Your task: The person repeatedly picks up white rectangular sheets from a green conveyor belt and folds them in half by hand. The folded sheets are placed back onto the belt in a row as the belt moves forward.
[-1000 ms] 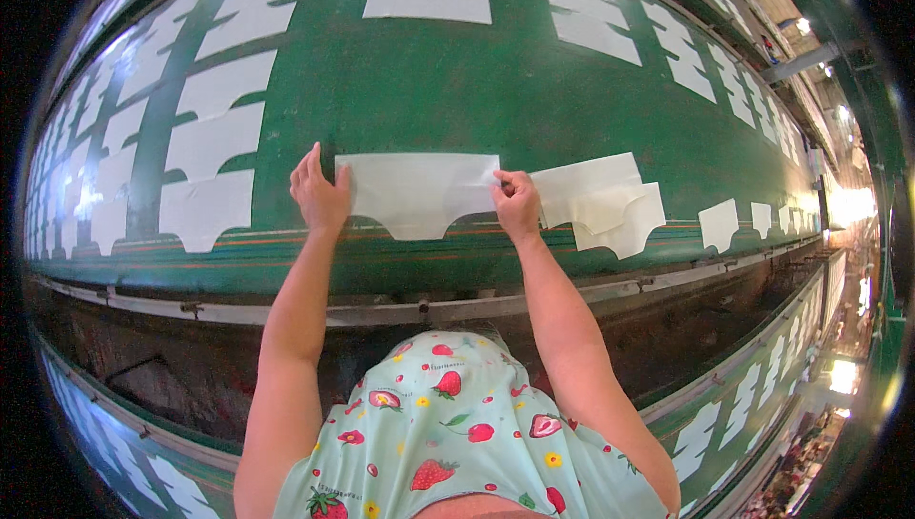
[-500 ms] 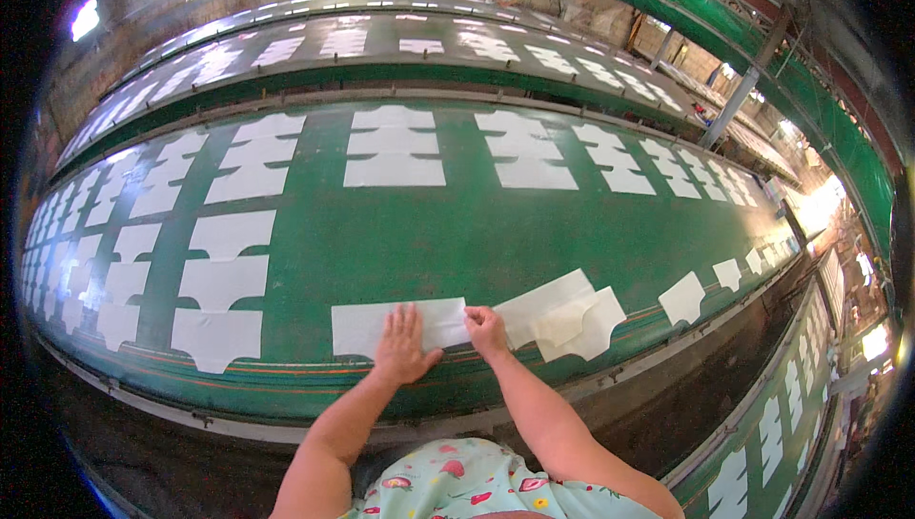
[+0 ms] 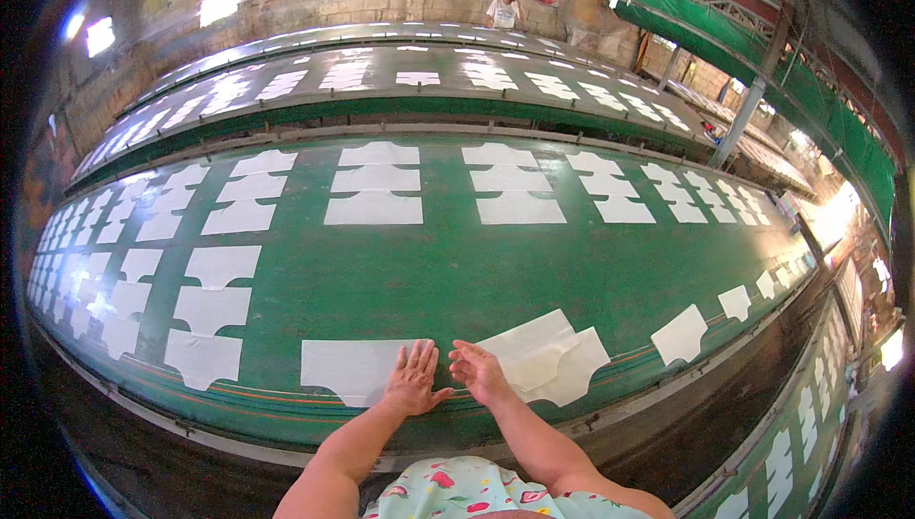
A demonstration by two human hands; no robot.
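Note:
A white cut fabric piece (image 3: 345,366) with curved lower corners lies flat at the near edge of the long green table (image 3: 381,281). My left hand (image 3: 412,382) rests palm down on its right end, fingers stretched. Just to the right, my right hand (image 3: 479,373) hovers with loosely bent fingers apart and nothing visible in them. Its knuckles are close to a small overlapping pile of white fabric pieces (image 3: 529,352), which lies askew on the table.
Rows of matching white pieces (image 3: 374,181) cover the far side and left of the table. Single pieces (image 3: 679,335) lie along the near edge at right. More long tables (image 3: 362,104) stand beyond, where a person (image 3: 503,12) is. A metal post (image 3: 743,119) rises at right.
My left hand has slid right along the fabric piece. My right hand has let go of its right edge and drawn slightly away. The view has tilted up a little.

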